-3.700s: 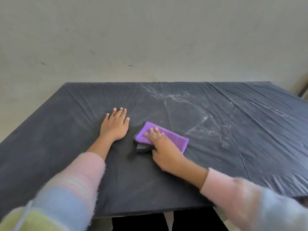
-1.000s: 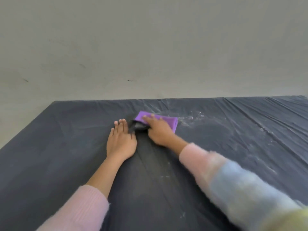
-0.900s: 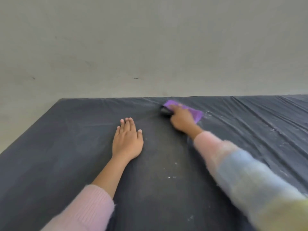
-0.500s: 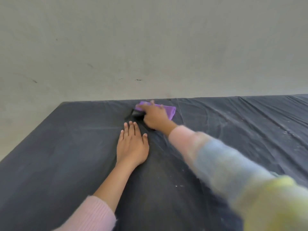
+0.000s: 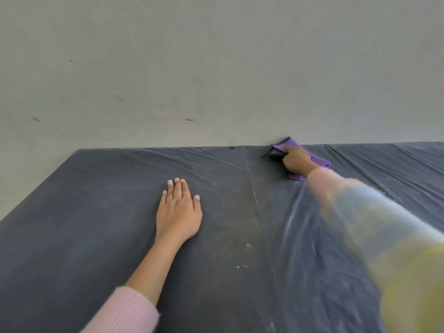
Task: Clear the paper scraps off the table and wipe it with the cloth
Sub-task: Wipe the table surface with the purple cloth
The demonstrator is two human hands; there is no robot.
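The purple cloth (image 5: 319, 161), with a dark underside showing at its left end, lies at the far edge of the table against the wall. My right hand (image 5: 296, 161) presses down on it, arm stretched far forward, index finger pointing left along the cloth. My left hand (image 5: 179, 211) rests flat on the black table cover (image 5: 84, 212), fingers straight and together, holding nothing. A few tiny white specks (image 5: 241, 266) dot the cover near the middle seam.
The table stands against a plain grey wall (image 5: 216, 68). Its black cover is wrinkled on the right side (image 5: 396, 169), with a seam (image 5: 254, 198) running front to back. The left edge (image 5: 36, 188) of the table slants toward me.
My right hand has slid the cloth to the right along the far edge and up against the wall. My left hand has stayed flat in place.
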